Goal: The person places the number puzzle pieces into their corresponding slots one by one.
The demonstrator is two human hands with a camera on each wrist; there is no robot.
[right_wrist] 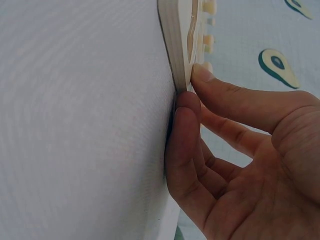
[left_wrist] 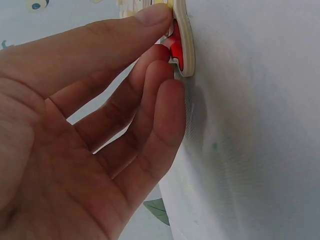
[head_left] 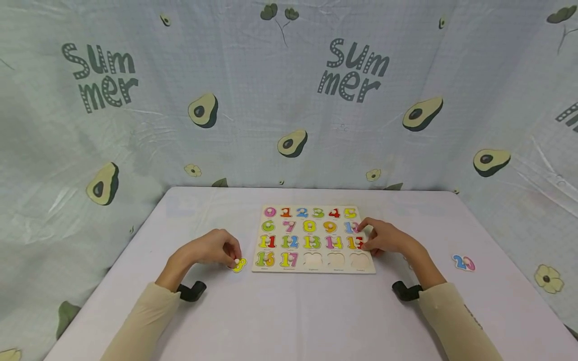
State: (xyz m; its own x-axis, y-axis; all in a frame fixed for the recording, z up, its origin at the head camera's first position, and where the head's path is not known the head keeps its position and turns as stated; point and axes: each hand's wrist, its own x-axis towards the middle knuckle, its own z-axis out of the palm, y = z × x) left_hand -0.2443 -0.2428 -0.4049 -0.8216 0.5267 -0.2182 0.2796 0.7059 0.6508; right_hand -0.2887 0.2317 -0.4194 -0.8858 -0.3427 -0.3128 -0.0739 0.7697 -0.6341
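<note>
My left hand (head_left: 214, 247) pinches a yellow number puzzle piece (head_left: 240, 265) by its small knob, low at the left of the wooden number puzzle board (head_left: 311, 274). In the left wrist view, a red part of the puzzle piece (left_wrist: 177, 52) shows beneath thumb and fingertips. My right hand (head_left: 384, 237) grips the board's right edge. In the right wrist view, the thumb lies over the top of the board (right_wrist: 175, 45), with the other fingers against its side. Pieces 0 to 17 sit in their slots; three bare recesses (head_left: 336, 259) show in the bottom row.
A blue and pink 20 piece (head_left: 463, 262) lies on the white table (head_left: 289, 321) to the right. Another piece (head_left: 408, 261) is mostly hidden behind the right wrist. A printed cloth (head_left: 253, 65) hangs around the table's back and sides.
</note>
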